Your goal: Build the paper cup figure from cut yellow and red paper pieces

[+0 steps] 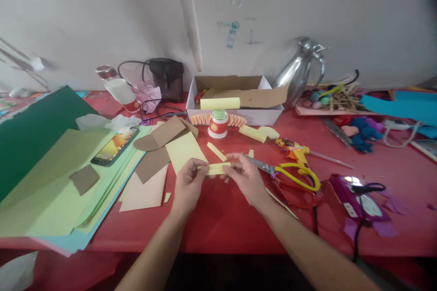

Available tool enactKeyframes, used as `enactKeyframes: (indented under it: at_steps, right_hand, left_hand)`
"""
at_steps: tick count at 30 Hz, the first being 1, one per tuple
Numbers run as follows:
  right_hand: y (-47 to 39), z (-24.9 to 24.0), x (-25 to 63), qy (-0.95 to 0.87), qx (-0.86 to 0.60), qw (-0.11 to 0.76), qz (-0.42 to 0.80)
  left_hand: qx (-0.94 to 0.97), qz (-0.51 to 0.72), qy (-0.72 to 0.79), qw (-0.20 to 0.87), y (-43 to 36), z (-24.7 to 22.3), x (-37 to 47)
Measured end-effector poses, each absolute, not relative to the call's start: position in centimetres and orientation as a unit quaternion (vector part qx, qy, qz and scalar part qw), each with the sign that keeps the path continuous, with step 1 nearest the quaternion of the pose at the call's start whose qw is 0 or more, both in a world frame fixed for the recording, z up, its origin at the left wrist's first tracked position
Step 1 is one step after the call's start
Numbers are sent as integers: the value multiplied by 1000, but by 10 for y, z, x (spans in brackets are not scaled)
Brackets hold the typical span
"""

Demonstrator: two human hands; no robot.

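Observation:
A small yellow paper strip (215,169) is stretched between my two hands above the red table. My left hand (191,182) pinches its left end, and my right hand (244,177) pinches the right end. Just behind lies another narrow yellow strip (216,151). Farther back stands a red and white paper cup (217,126) with pleated orange paper arms on both sides and green folded paper on top. A yellow paper roll (220,103) sits above the green piece. Scissors with yellow and red handles (297,175) lie to the right of my right hand.
Coloured paper sheets (44,182) and a phone (114,146) lie at left. Behind the cup is a white box (235,117), with a metal jug (300,70) beside it. A yellow glue gun (296,151) and a purple device (360,200) with a black cable are at right.

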State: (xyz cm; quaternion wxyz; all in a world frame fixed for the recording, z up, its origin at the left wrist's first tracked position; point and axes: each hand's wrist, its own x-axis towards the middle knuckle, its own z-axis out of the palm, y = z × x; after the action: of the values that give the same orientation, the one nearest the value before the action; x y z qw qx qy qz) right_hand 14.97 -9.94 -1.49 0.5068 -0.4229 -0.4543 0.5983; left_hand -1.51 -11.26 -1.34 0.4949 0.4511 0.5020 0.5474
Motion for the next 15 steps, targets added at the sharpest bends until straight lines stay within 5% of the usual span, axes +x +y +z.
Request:
enactKeyframes:
  at_steps: [15]
  right_hand:
    - [-101,-17,155,-539,-437,453,560]
  left_hand:
    - [516,421,528,527,-108,-11,-18]
